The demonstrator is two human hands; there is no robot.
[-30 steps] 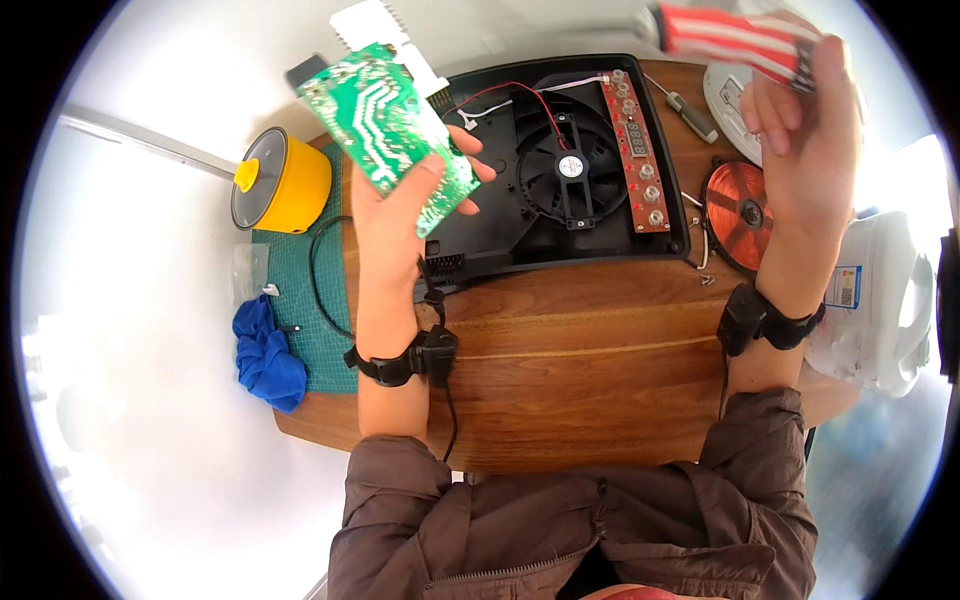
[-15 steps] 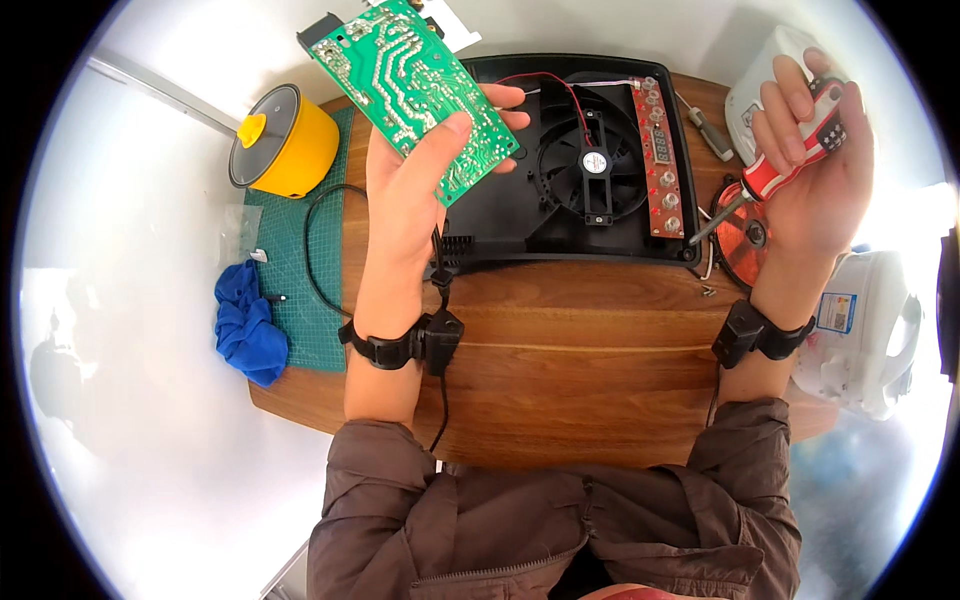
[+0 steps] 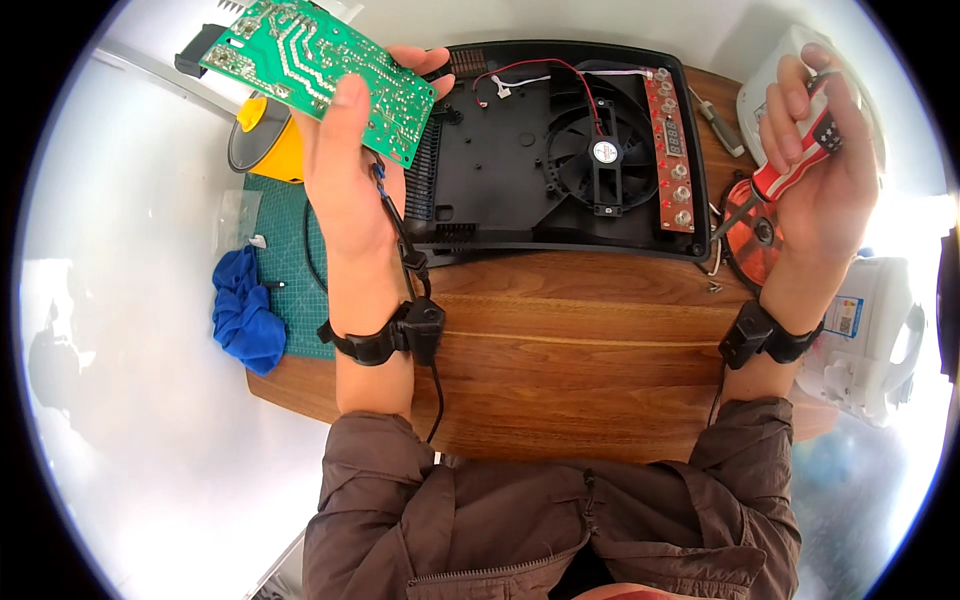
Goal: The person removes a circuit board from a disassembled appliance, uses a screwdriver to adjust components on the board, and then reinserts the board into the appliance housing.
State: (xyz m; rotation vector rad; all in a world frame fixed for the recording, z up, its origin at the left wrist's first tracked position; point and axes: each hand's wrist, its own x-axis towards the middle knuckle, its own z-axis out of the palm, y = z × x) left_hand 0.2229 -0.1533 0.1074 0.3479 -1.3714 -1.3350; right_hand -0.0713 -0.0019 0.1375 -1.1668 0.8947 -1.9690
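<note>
My left hand [image 3: 350, 180] is closed on a green circuit board [image 3: 325, 70], solder side up, raised above the left end of a black open housing [image 3: 480, 185]. In that housing sit a fan [image 3: 570, 160] with red wires and a red-brown button board [image 3: 676, 185] with a small display. My right hand [image 3: 825, 190] grips a screwdriver [image 3: 790, 165] with a red, white and black handle, its shaft pointing down-left near the housing's right edge. A copper coil disc [image 3: 750, 250] lies partly hidden under that hand.
A wooden desk [image 3: 560, 360] holds a green cutting mat [image 3: 300, 320], a yellow pot [image 3: 275, 160], a blue cloth [image 3: 250, 310], a clear bag [image 3: 230, 220], another screwdriver [image 3: 722, 130], small screws and white appliances [image 3: 855, 360] at the right.
My left hand and board have shifted up and to the left. The screwdriver in my right hand has swung from raised and blurred to pointing down-left.
</note>
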